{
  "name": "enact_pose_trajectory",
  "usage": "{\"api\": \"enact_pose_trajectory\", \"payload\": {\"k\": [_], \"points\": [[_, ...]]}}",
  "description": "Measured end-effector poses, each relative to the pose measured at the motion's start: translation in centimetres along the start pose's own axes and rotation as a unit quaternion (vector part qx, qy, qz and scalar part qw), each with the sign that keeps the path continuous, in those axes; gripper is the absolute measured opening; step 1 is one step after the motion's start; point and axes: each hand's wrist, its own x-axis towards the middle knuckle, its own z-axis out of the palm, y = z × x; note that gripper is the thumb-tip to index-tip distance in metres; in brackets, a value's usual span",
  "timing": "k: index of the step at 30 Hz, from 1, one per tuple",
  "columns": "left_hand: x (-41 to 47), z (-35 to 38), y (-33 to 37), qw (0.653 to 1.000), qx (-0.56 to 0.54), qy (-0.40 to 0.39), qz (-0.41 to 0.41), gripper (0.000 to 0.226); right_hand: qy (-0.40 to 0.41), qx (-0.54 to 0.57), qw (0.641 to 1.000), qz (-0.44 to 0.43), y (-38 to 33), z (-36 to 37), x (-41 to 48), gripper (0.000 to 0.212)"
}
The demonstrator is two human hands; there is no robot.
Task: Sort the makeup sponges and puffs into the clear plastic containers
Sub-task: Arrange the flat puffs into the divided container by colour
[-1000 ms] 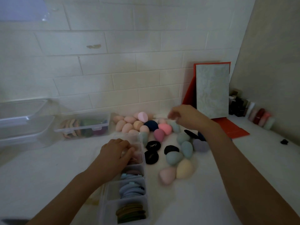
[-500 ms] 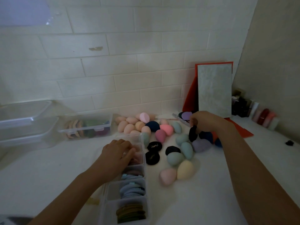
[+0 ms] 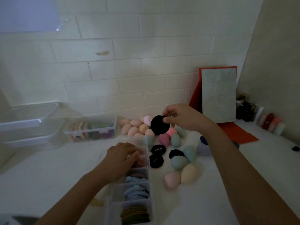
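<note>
Right hand (image 3: pixel 181 117) pinches a round black puff (image 3: pixel 159 126) between thumb and fingertips, raised above the loose egg-shaped sponges (image 3: pixel 134 129) heaped toward the back edge of the tabletop (image 3: pixel 48 172). Left hand (image 3: pixel 121 157) lies on the divided clear container (image 3: pixel 115 193) near the front edge, with its fingers bent into a compartment of pink puffs (image 3: pixel 142 161). Whether it grips anything cannot be confirmed. Three more black puffs (image 3: pixel 156 160) lie just right of that container.

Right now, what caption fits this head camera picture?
Right hand pinches a black puff above the sponges; left hand rests on the clear divided box.
</note>
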Motion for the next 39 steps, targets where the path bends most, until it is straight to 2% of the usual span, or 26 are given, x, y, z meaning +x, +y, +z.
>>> {"api": "enact_pose_trajectory", "payload": {"k": [4, 10, 15, 21, 25, 29, 39], "points": [[0.0, 0.1, 0.0, 1.0, 0.007, -0.004, -0.012, 0.061, -0.003, -0.029, 0.999, 0.033, 1.2, 0.3, 0.4, 0.004], [0.0, 0.0, 0.4, 1.0, 0.002, -0.008, -0.021, 0.066, -0.025, -0.039, 0.998, 0.052, 1.9, 0.6, 0.5, 0.015], [-0.3, -0.4, 0.9, 0.998, -0.047, 0.019, -0.037, 0.032, -0.031, 0.029, 0.999, 0.017, 0.6, 1.0, 0.3, 0.015], [-0.6, -0.6, 1.1, 0.996, -0.035, 0.071, -0.033, 0.025, -0.064, 0.018, 0.997, -0.025, -0.8, 2.3, 0.0, 0.018], [-1.2, -1.6, 1.1, 0.994, -0.022, 0.104, -0.023, 0.005, -0.074, 0.006, 0.997, -0.035, -0.9, 2.9, 0.1, 0.017], [-1.8, -2.2, 0.4, 0.998, -0.007, 0.065, -0.005, 0.006, -0.08, 0.012, 0.996, -0.036, -0.7, 3.2, 0.3, 0.02], [-2.0, -2.0, -0.1, 0.999, -0.029, 0.037, 0.006, 0.006, -0.078, 0.017, 0.996, -0.041, -0.5, 3.3, 0.4, 0.016]]}}
